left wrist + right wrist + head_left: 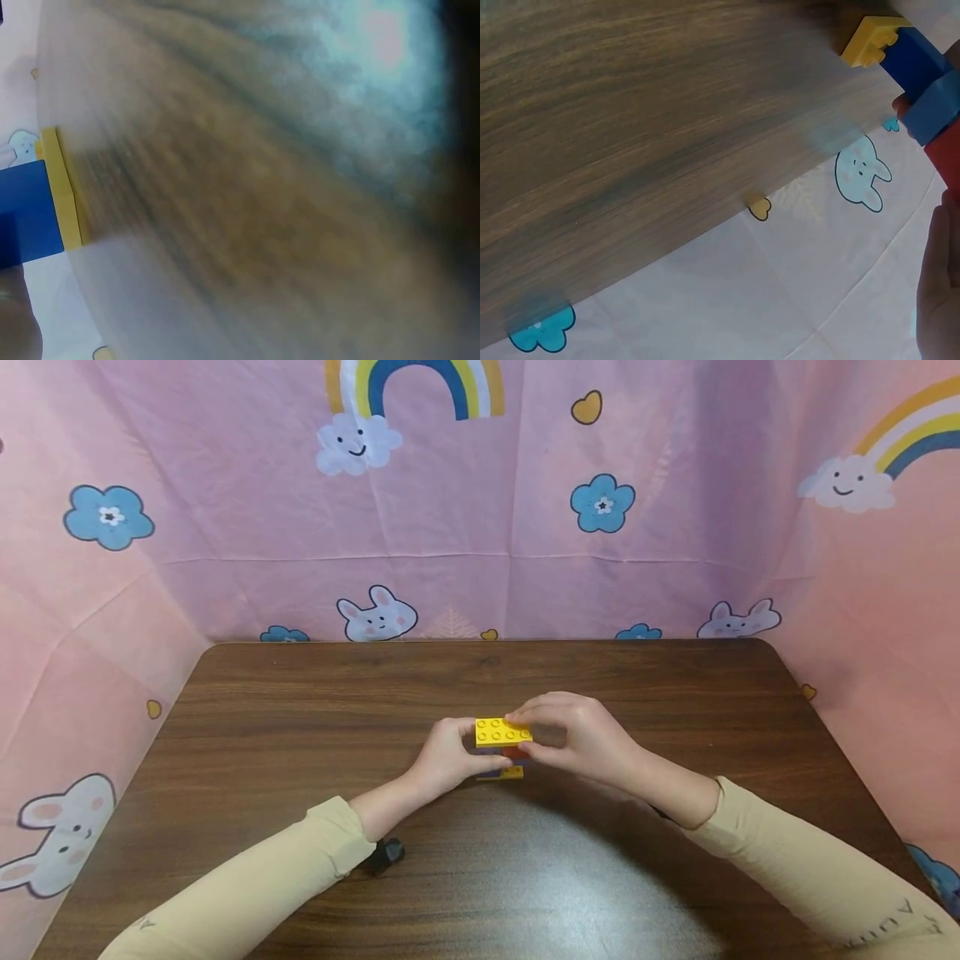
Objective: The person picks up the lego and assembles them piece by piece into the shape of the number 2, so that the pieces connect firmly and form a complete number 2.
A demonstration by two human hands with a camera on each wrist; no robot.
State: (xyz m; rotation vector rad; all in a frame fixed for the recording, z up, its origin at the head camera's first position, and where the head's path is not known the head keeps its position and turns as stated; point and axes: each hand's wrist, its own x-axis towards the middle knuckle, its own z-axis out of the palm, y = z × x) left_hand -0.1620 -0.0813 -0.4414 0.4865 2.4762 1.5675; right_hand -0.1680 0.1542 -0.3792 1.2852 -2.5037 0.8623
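Note:
Between the two hands in the head view stands a small stack of toy building bricks. On top is a yellow brick [501,732] with round studs, above a red brick [515,752]. Lower down come blue bricks [915,64], and a yellow base brick [870,41] rests on the table. My left hand [447,752] grips the stack from the left, thumb across the blue part. From the right, my right hand [592,735] pinches the top yellow brick between thumb and fingers. In the left wrist view a blue brick [28,210] joins the yellow base, with a fingertip just below.
The brown wooden table [300,710] reaches back to a pink cloth backdrop [480,527] printed with rabbits, flowers and rainbows. A small black device [386,854] shows beneath the left wrist. Light sleeves cover both forearms.

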